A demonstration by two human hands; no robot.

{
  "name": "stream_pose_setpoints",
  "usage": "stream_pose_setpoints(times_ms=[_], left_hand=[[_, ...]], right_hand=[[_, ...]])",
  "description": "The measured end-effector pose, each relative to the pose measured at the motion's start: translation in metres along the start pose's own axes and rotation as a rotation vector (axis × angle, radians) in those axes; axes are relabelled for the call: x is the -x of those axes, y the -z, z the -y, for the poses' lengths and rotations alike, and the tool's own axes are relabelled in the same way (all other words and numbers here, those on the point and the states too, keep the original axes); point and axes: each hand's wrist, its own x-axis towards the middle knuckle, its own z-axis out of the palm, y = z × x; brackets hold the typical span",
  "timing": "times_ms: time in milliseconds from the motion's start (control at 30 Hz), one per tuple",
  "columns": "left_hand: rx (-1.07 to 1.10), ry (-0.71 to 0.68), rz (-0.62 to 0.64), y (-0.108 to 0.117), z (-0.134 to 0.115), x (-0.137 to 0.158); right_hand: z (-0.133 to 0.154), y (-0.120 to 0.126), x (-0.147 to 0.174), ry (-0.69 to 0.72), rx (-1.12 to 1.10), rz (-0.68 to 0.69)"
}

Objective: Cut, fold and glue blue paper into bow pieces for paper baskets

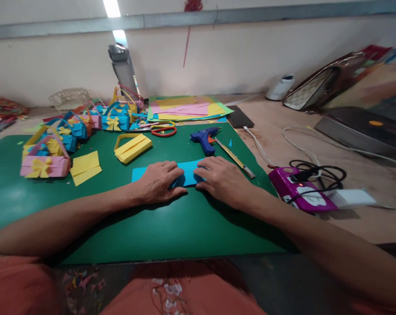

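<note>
A bright blue piece of paper (188,167) lies folded on the green mat, its long side running left to right. My left hand (161,180) grips its left half, fingers curled over the top and thumb at the near edge. On its right end, my right hand (219,179) holds the paper the same way, thumb close to the left thumb. Both palms hide much of the sheet. Just beyond my left hand sits a folded yellow paper bag (134,148) with a strip handle. A blue glue gun (204,139) rests past my right hand, beside a yellow utility knife (233,156).
Several finished paper bags with bows (47,164) crowd the mat's left side, near yellow paper pieces (85,167). Scissors (164,130) and stacked coloured sheets (187,107) lie at the back. To the right are a phone (240,117) and a purple power strip (299,188) with cables.
</note>
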Motion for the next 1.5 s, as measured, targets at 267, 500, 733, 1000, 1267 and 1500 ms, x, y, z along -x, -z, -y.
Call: stream_pose_setpoints(times_ms=[267,500,733,1000,1267,1500], left_hand=[[-0.120,0.001,0.025,0.005,-0.005,-0.002],[-0.138,0.083,-0.014,-0.003,0.004,-0.010],[-0.134,0.073,-0.046,-0.006,0.005,-0.012],[-0.049,0.086,-0.206,-0.010,0.011,-0.012],[0.034,0.109,-0.250,-0.009,0.014,-0.011],[0.085,0.055,-0.244,-0.012,0.014,-0.011]], right_hand=[[-0.005,-0.011,0.000,-0.032,-0.005,-0.071],[-0.008,-0.011,-0.004,-0.081,0.045,-0.136],[-0.011,-0.011,-0.008,-0.108,0.053,-0.132],[-0.012,-0.013,-0.007,-0.098,-0.026,-0.149],[-0.010,-0.011,-0.006,-0.155,-0.136,-0.341],[-0.012,-0.014,-0.006,-0.091,-0.141,-0.331]])
